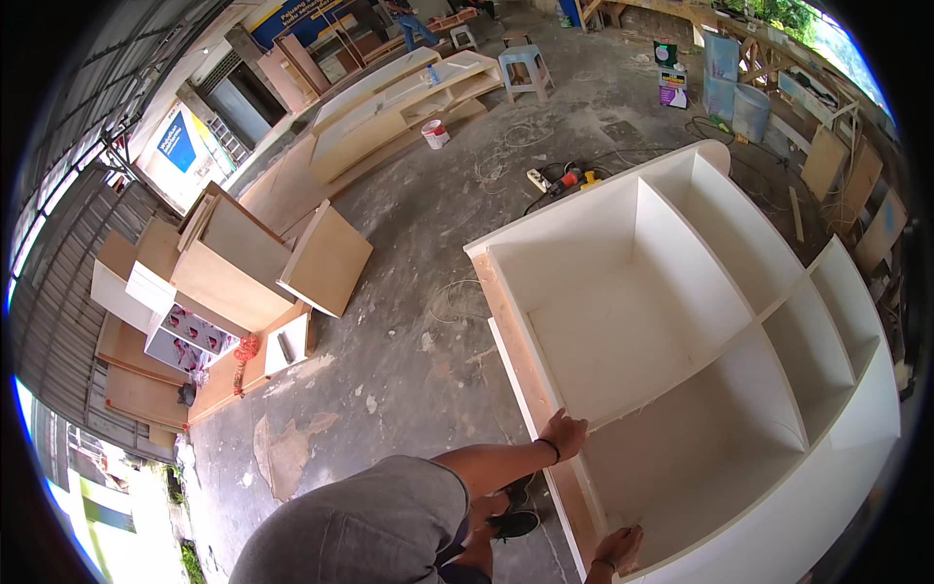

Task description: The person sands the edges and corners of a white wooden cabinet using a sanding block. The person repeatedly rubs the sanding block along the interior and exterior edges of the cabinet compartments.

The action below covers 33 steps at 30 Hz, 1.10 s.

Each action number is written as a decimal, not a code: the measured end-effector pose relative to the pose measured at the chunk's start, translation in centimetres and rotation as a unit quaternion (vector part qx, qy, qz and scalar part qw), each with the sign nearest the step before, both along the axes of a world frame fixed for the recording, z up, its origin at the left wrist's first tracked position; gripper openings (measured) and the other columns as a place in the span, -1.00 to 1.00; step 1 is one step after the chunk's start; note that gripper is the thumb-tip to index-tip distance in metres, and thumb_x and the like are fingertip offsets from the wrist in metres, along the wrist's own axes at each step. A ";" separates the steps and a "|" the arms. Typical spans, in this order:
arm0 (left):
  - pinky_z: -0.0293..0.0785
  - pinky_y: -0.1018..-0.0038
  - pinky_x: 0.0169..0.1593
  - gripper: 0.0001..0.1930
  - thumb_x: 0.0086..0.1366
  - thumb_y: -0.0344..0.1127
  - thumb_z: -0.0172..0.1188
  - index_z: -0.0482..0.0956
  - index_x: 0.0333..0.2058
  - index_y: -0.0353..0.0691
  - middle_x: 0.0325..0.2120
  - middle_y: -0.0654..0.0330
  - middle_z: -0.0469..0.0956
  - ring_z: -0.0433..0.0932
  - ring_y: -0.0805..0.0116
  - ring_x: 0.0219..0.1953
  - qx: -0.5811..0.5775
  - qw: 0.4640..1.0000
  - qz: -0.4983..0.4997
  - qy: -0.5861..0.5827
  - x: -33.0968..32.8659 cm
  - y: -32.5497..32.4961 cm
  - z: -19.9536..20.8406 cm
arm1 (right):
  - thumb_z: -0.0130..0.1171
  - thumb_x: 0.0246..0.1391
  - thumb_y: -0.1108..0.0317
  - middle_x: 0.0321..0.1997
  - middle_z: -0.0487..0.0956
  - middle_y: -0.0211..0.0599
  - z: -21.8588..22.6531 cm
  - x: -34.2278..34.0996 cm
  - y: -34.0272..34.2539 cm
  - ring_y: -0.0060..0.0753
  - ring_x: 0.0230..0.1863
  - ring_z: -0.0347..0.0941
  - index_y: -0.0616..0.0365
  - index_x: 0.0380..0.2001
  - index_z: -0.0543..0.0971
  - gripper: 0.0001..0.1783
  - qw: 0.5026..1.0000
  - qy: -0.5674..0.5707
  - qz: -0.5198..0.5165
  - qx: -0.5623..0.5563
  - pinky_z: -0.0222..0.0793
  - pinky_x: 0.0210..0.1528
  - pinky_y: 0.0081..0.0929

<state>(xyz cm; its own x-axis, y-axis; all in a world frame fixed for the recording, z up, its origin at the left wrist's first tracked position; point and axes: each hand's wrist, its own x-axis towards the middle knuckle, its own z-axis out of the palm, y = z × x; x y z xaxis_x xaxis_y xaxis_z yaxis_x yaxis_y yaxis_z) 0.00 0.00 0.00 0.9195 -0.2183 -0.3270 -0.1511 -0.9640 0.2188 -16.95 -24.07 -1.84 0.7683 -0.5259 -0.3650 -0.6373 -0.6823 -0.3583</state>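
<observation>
A large white cabinet [613, 321] with several compartments lies on its back, open side up. A bare brown wooden strip [520, 336] runs along its near left side. My left hand [564, 437], with a dark band at the wrist, rests on this strip beside the end of a divider [671, 384], fingers curled over the inner edge. Lower down, my right hand [620, 550] is closed at the near corner of the cabinet. A small thing shows at its fingertips, too small to make out. My grey-sleeved shoulder [389, 516] fills the bottom.
A red power tool [564, 182] and a power strip [537, 180] lie beyond the cabinet. Wooden panels and boxes [233, 258] stand at left. Farther back are a paint bucket [435, 134], a plastic stool [525, 73] and long unfinished cabinets [389, 107]. Boards [827, 161] lean at right.
</observation>
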 end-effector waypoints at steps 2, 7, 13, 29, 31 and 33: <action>0.33 0.18 0.06 -0.77 0.26 -0.20 -0.05 0.41 -0.30 -0.25 -0.48 -0.01 0.57 0.59 0.08 -0.33 -0.022 1.000 0.016 -0.007 1.0 -1.0 0.6 | -0.15 0.10 0.29 -0.14 0.46 0.05 -1.5 0.4 -0.7 0.11 -0.15 0.42 0.19 -0.16 0.44 -0.69 1.000 -0.016 0.003 -0.017 0.32 -0.16 -0.01; 0.48 0.11 -0.27 -0.77 0.27 -0.23 -0.08 0.38 -0.27 -0.30 -0.46 -0.02 0.57 0.58 0.01 -0.35 -0.115 0.990 0.069 0.032 3.6 -3.3 1.6 | -0.19 0.15 0.16 0.00 0.43 -0.03 -0.1 -0.7 0.0 0.08 -0.03 0.39 0.10 -0.06 0.42 -0.62 0.996 0.081 0.019 -0.027 0.31 -0.01 -0.07; 0.49 0.12 -0.26 -0.78 0.27 -0.26 -0.11 0.36 -0.24 -0.30 -0.40 -0.03 0.57 0.58 0.01 -0.31 -0.137 0.989 0.042 0.031 10.6 -8.4 0.5 | -0.21 0.19 0.13 0.05 0.42 -0.06 -1.2 -0.3 -0.8 0.06 -0.01 0.40 0.12 -0.01 0.42 -0.57 0.992 0.120 0.031 -0.008 0.32 0.01 -0.06; 0.48 0.13 -0.16 -0.54 0.25 -0.31 -0.14 0.15 0.12 -0.31 -0.09 -0.04 0.46 0.53 0.03 -0.16 -0.137 0.987 0.034 0.072 5.8 -3.9 -0.6 | -0.20 0.16 0.18 -0.02 0.40 0.04 -0.7 -0.2 -0.1 0.12 -0.02 0.36 0.17 -0.12 0.44 -0.63 0.992 0.126 0.015 0.025 0.28 -0.01 -0.03; 0.47 0.09 -0.20 -0.57 0.26 -0.28 -0.11 0.19 0.08 -0.29 -0.15 -0.02 0.50 0.55 0.02 -0.21 -0.126 0.988 0.021 0.086 7.2 -5.2 0.9 | -0.19 0.16 0.17 0.01 0.38 0.05 -2.7 -1.1 -1.7 0.10 0.00 0.35 0.14 -0.12 0.44 -0.64 0.990 0.089 -0.007 0.109 0.26 0.00 -0.03; 0.48 0.10 -0.23 -0.60 0.26 -0.26 -0.11 0.21 0.05 -0.29 -0.19 -0.01 0.51 0.55 0.02 -0.23 -0.167 0.986 0.019 0.018 8.7 -6.2 -0.5 | -0.16 0.15 0.16 -0.03 0.41 0.03 -3.4 -2.0 -1.9 0.08 -0.06 0.38 0.09 -0.11 0.45 -0.65 0.993 0.054 -0.001 0.107 0.29 -0.05 -0.05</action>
<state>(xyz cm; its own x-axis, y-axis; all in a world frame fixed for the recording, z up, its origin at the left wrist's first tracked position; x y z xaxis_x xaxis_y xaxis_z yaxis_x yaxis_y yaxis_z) 8.68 -6.21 -0.47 0.9179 -0.2858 -0.2751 -0.1034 -0.8419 0.5296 -18.93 -25.99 -5.20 0.7177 -0.4290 -0.5484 -0.6809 -0.5974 -0.4237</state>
